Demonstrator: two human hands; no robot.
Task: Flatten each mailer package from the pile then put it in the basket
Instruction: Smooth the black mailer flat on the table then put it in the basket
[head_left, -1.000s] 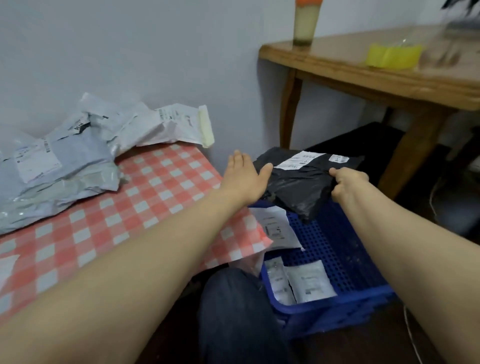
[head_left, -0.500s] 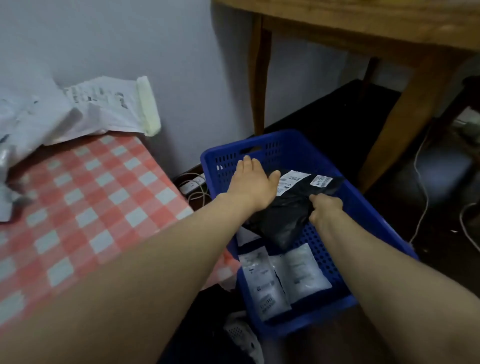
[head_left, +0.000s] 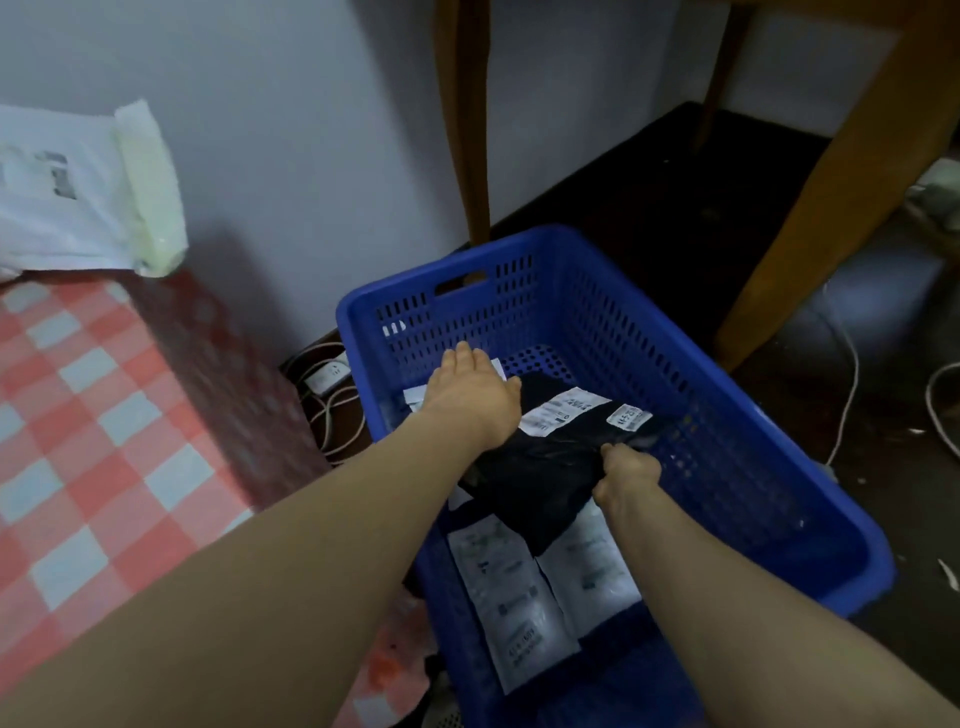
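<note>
Beside my checked worktop (head_left: 104, 441), the blue basket (head_left: 467, 317) holds the black mailer (head_left: 540, 467), lying atop white mailers (head_left: 514, 587). My left grip (head_left: 475, 389) lies flat, fingers straight, at its far corner; my right grip (head_left: 626, 473) pinches its near edge.

One blue basket (head_left: 519, 312). In it: one black mailer (head_left: 540, 478) bearing two white labels (head_left: 563, 410), two grey mailers (head_left: 511, 597). One white mailer (head_left: 57, 208) on the checked table (head_left: 104, 415).
</note>
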